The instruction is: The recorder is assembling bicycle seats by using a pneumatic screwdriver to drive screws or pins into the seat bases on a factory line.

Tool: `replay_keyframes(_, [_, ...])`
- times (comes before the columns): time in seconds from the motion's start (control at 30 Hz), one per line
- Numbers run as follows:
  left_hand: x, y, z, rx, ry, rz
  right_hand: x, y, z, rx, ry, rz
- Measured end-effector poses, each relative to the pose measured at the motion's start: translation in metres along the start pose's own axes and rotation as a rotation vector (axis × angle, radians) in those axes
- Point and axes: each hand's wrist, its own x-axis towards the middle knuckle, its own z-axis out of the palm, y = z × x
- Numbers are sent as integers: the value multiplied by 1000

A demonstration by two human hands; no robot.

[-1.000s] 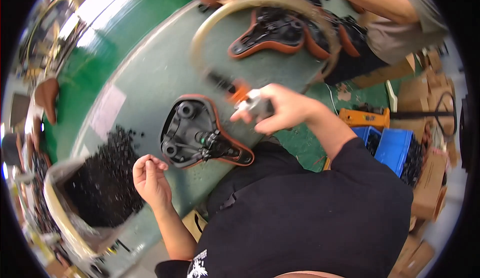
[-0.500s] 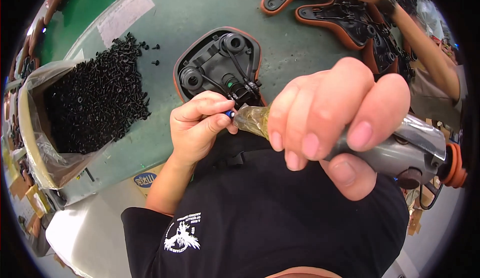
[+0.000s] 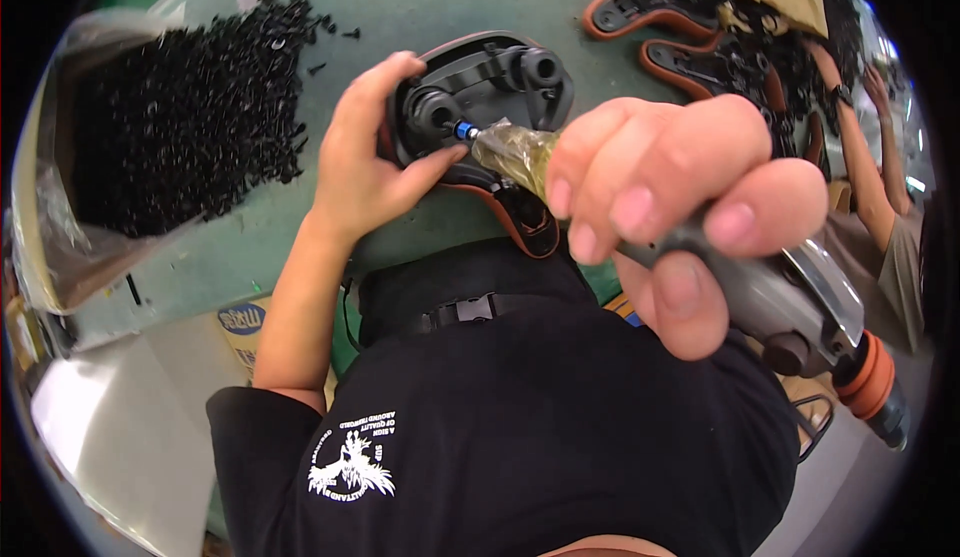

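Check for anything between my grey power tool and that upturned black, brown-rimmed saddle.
Nothing visible intervenes. The grey power tool in your right hand has its blue tip by a round socket of the upturned saddle; your left hand holds the saddle's edge, beside that path.

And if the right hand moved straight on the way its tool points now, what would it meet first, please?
Most likely the round black socket in the upturned saddle: the blue tip of the tool in the right hand points at it. Whether they touch, this view does not settle.
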Motion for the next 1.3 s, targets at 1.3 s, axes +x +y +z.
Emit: replay_keyframes(1.3, [-24,-23,21,-16,301,93,13,78,44,-205,-49,221])
